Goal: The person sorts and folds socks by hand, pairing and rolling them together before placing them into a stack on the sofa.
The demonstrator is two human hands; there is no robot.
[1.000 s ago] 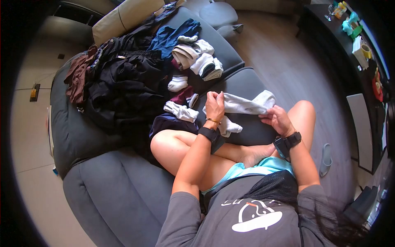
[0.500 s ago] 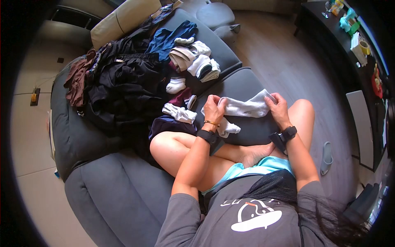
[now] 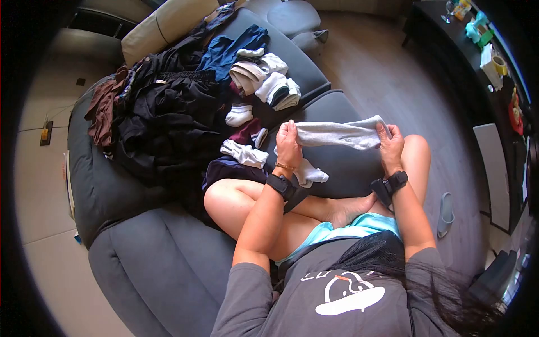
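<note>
We see a pale grey knit sock, a soft, long tube with faint creases, pulled out nearly flat. It spans the gap between our left hand, which pinches its left end, and our right hand, pinching the wider right end. Nearer, a crumpled white sock rests on the smooth dark grey sofa. Far left, rumpled black clothes heap up; right, a slipper sits on the floor.

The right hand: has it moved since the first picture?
Yes. Judged against the slipper on the floor, the right hand has shifted forward, away from the body, and slightly rightward.
</note>
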